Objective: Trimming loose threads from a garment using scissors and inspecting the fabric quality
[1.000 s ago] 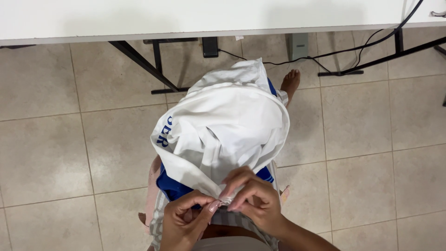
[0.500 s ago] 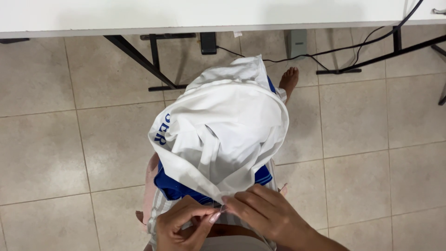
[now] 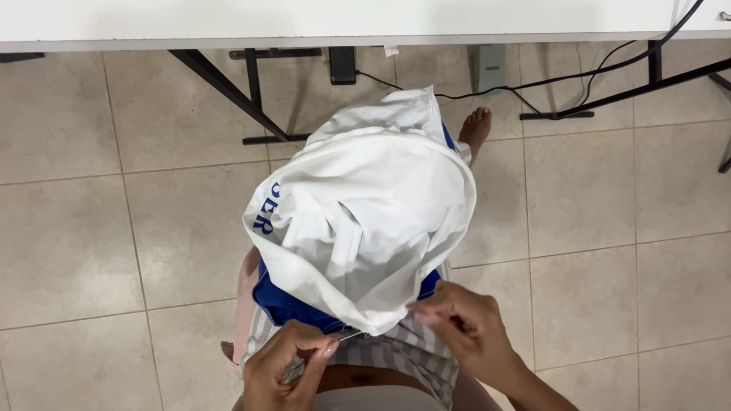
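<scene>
Shirt point(image 3: 365, 221), white with blue trim, lies bunched over my lap and knees, its long axis running away from me toward the desk point(image 3: 304, 19). Its near hem sits just ahead of both hands. My right hand point(image 3: 464, 323) pinches that hem, fingers closed on the cloth. My left hand point(image 3: 293, 365) sits lower and nearer my body, fingertips narrowed on a thin thread point(image 3: 352, 335) that runs up and right to the hem. I cannot make out a needle. Striped shorts point(image 3: 396, 354) show beneath; my foot point(image 3: 476, 125) rests on the tiled floor point(image 3: 114, 228).
</scene>
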